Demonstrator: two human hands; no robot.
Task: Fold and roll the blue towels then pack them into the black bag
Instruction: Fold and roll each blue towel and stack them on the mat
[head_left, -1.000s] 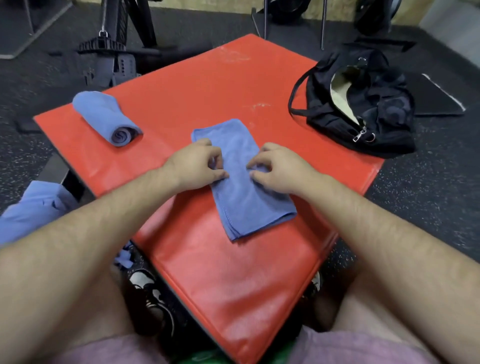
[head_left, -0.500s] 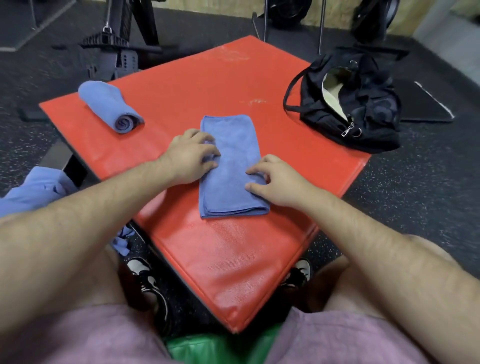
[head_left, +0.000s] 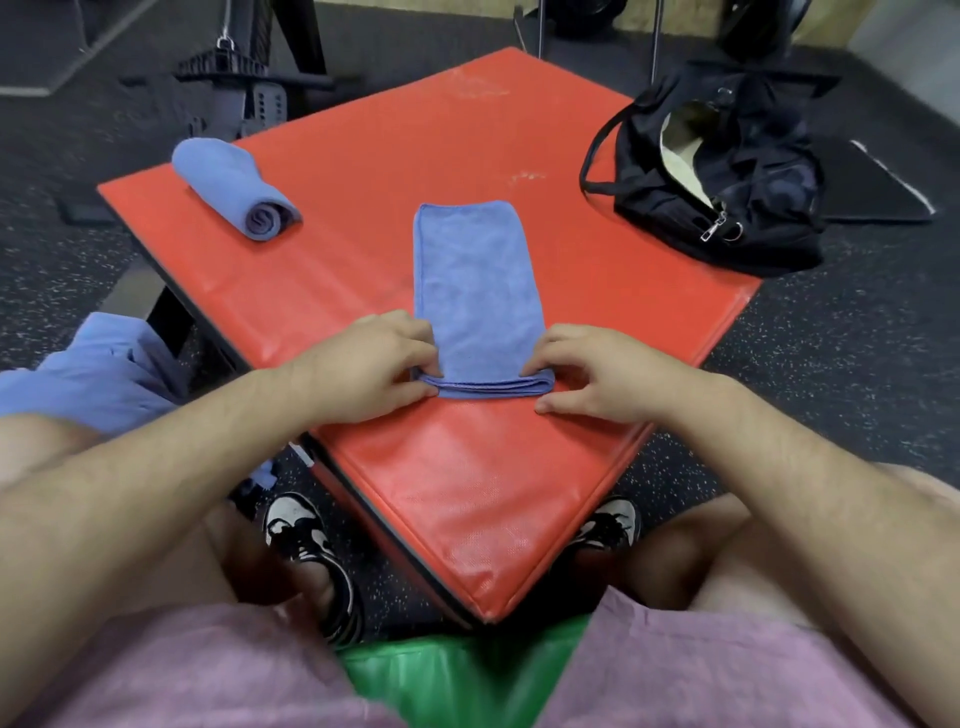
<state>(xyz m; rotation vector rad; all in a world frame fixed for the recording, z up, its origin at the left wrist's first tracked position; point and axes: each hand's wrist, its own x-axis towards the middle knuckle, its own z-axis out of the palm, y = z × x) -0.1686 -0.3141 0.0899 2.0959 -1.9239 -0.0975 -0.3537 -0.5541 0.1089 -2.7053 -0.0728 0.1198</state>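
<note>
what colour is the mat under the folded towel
Red, seen in the head view: the mat under the folded towel.

Both bare arms reach in from 7 and 5 o'clock. The left hand (head_left: 374, 364) pinches the near left corner of the folded towel (head_left: 478, 291). The right hand (head_left: 597, 374) pinches the near right corner, fingers curled.

The folded towel (head_left: 475, 291) and the rolled towel (head_left: 236, 189) are soft, matt blue cloth with a fine nap. The red surface (head_left: 363, 171) looks like faintly glossy, grained vinyl. The black bag (head_left: 748, 171) is matt fabric with metal clips; the floor (head_left: 857, 332) is speckled, rough rubber.
</note>
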